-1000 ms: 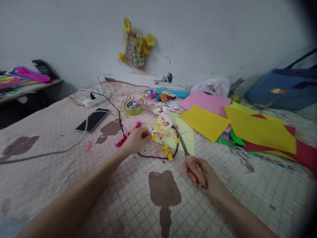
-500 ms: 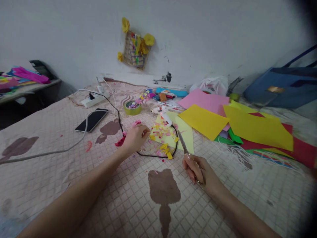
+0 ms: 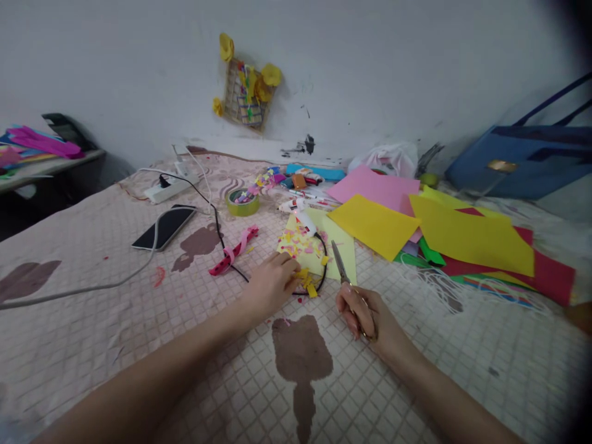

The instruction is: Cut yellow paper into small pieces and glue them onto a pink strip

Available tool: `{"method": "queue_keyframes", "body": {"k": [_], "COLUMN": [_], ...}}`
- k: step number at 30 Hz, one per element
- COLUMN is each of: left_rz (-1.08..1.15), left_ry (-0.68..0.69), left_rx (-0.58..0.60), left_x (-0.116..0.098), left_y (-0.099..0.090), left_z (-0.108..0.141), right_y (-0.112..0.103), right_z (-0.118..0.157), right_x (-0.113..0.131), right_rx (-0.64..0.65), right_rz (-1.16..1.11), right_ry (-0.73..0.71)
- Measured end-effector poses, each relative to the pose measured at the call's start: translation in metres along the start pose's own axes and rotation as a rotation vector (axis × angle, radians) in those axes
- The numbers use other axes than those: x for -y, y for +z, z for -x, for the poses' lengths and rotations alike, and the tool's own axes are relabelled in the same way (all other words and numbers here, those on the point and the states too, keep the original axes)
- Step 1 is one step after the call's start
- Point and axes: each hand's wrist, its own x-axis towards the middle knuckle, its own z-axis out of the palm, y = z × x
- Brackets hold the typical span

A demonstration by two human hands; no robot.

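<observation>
My right hand (image 3: 359, 313) is wrapped round the handles of gold-handled scissors (image 3: 340, 260), whose blades point away from me. Beside the small yellow paper pieces (image 3: 309, 283), my left hand (image 3: 274, 282) is closed, fingers bent down; what is at its fingertips is hidden. Pink and yellow scraps (image 3: 296, 240) lie on a pale yellow sheet (image 3: 341, 243). A white glue gun (image 3: 303, 220) rests on that sheet, its black cord looping round towards my left hand. Left of that hand lies a dark pink dotted strip with a lighter pink band (image 3: 232, 251).
A phone (image 3: 165, 227), a power strip (image 3: 171, 189) and a tape roll (image 3: 242, 202) are at the left. Coloured sheets (image 3: 374, 225) and white string (image 3: 437, 287) lie at the right, before a blue bag (image 3: 522, 161). Cables cross the left side.
My left hand has moved right and nearer to me, to the yellow pieces, uncovering the pink strip. The view has shifted slightly. My right hand still holds the scissors.
</observation>
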Motion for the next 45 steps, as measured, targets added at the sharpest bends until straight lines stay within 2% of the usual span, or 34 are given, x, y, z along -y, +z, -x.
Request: {"method": "queue_keyframes", "body": {"k": [6, 11, 14, 18, 20, 25, 31, 35, 39, 45], "left_rz": [-0.07, 0.019, 0.26, 0.838, 0.971, 0.942, 1.027, 1.058, 1.054, 1.022], "left_ry": [-0.041, -0.064, -0.135, -0.259, -0.273, -0.247, -0.301, -0.359, -0.395, -0.389], "left_rx": [0.006, -0.055, -0.088, 0.145, 0.236, 0.278, 0.216, 0.258, 0.285, 0.33], "left_x": [0.001, 0.002, -0.003, -0.017, -0.023, -0.03, -0.032, -0.035, -0.036, -0.035], "left_y": [0.004, -0.004, -0.012, -0.014, -0.012, -0.008, -0.008, -0.007, -0.008, -0.007], "left_z": [-0.001, -0.002, -0.001, 0.003, 0.005, 0.01, 0.008, 0.009, 0.01, 0.011], "right_y": [0.001, 0.001, 0.002, 0.005, 0.007, 0.009, 0.008, 0.009, 0.01, 0.007], "right_z": [0.001, 0.001, 0.0, 0.002, 0.002, 0.0, 0.0, 0.004, 0.005, 0.002], "right_x": [0.002, 0.001, -0.001, 0.007, 0.011, 0.007, -0.001, 0.005, 0.007, 0.006], "right_rx": [-0.007, -0.025, -0.052, -0.087, -0.08, -0.005, 0.001, -0.028, -0.004, 0.028], "right_rz": [0.023, 0.01, 0.024, 0.091, 0.102, 0.126, 0.139, 0.141, 0.12, 0.135], "right_ry": [-0.013, -0.011, -0.028, -0.085, -0.108, -0.133, -0.138, -0.161, -0.149, -0.164]}}
